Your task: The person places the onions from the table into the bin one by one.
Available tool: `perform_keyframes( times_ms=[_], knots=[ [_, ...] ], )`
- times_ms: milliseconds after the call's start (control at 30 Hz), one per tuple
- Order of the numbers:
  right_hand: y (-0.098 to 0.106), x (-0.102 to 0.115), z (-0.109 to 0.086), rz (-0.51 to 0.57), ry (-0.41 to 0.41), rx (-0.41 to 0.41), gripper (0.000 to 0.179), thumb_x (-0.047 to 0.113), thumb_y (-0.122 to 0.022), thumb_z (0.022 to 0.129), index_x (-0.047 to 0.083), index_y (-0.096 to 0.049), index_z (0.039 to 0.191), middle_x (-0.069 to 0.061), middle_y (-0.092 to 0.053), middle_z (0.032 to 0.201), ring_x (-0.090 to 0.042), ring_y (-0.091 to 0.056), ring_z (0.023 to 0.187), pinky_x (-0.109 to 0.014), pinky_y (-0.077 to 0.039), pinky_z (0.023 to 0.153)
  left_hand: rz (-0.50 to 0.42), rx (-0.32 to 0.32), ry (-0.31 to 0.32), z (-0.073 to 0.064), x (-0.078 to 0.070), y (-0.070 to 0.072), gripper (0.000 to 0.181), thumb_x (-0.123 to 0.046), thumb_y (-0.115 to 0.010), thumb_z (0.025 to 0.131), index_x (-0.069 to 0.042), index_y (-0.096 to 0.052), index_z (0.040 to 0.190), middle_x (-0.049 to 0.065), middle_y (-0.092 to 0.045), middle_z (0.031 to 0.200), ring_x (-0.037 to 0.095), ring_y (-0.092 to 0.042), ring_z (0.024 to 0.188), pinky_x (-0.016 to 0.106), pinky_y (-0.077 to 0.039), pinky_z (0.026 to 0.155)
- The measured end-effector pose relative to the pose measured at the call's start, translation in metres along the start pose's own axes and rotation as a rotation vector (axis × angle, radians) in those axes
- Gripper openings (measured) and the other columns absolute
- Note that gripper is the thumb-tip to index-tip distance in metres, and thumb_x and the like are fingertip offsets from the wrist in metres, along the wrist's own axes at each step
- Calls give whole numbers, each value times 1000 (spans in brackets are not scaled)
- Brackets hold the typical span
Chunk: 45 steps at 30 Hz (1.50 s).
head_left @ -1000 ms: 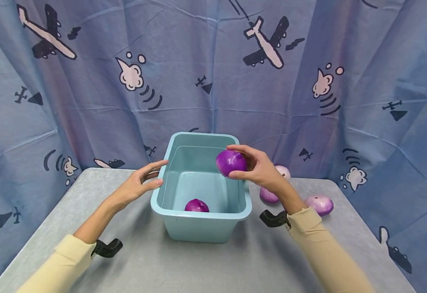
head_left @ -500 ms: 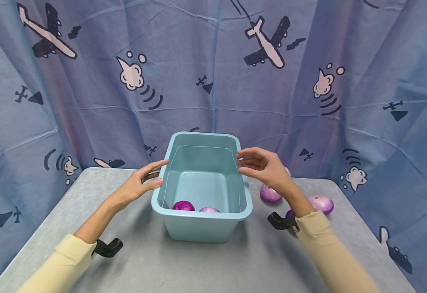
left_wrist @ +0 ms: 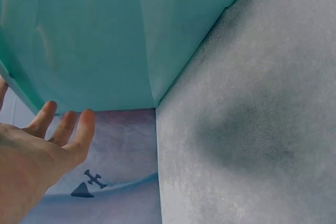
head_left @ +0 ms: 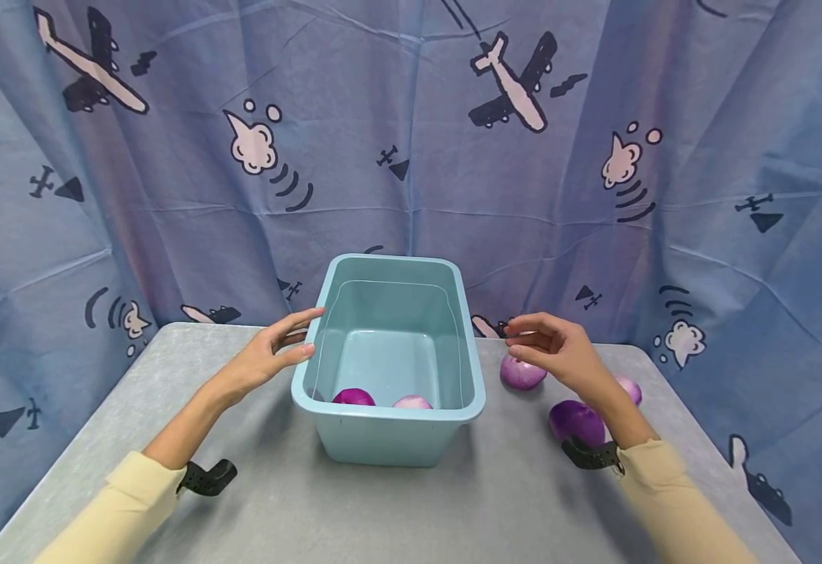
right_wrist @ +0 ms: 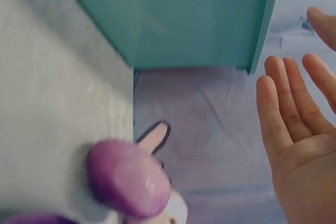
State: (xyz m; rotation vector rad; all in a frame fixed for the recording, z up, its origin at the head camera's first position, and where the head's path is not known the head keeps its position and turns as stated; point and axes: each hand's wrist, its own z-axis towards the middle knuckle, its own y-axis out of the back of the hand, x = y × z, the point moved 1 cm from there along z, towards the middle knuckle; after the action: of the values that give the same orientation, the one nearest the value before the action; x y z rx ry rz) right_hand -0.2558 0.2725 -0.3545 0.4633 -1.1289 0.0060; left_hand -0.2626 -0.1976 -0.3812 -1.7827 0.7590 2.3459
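A light blue plastic tub (head_left: 386, 435) stands on the table with two onions inside near its front wall: a magenta one (head_left: 354, 396) and a paler one (head_left: 413, 402), both partly hidden by the rim. My left hand (head_left: 269, 350) is at the tub's left rim, fingers extended and thumb apart. My right hand (head_left: 559, 352) hovers right of the tub with loosely bent fingers, holding nothing; its palm shows in the right wrist view. Just below its fingertips lies a purple-and-white onion (head_left: 522, 373). A dark purple onion (head_left: 576, 421) lies under the right wrist.
Another pale purple onion (head_left: 630, 389) lies farther right, mostly behind the right forearm. The grey table (head_left: 382, 509) ends at a blue curtain (head_left: 354, 157) with airplane prints. Each wrist carries a black camera mount, as on the left wrist mount (head_left: 208, 478).
My right hand held a purple onion over the tub, let it go inside, then moved right past the rim. The first onion in the tub shifted left. My left hand has stayed in place.
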Motion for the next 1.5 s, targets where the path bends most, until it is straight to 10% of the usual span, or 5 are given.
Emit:
perform_keyframes(
  times_ms=[1500],
  knots=[
    [105,-37,-111,-372,-169,-173,39,8,-72,97,-3,-59,132,0,-68,122,-2,-67,102,-16,-51,79,2,10,-13,1,-1,-1,61,-24,-65,101,-23,-40,157,14,-37,157,41,-34,142,61,-32,109]
  ],
)
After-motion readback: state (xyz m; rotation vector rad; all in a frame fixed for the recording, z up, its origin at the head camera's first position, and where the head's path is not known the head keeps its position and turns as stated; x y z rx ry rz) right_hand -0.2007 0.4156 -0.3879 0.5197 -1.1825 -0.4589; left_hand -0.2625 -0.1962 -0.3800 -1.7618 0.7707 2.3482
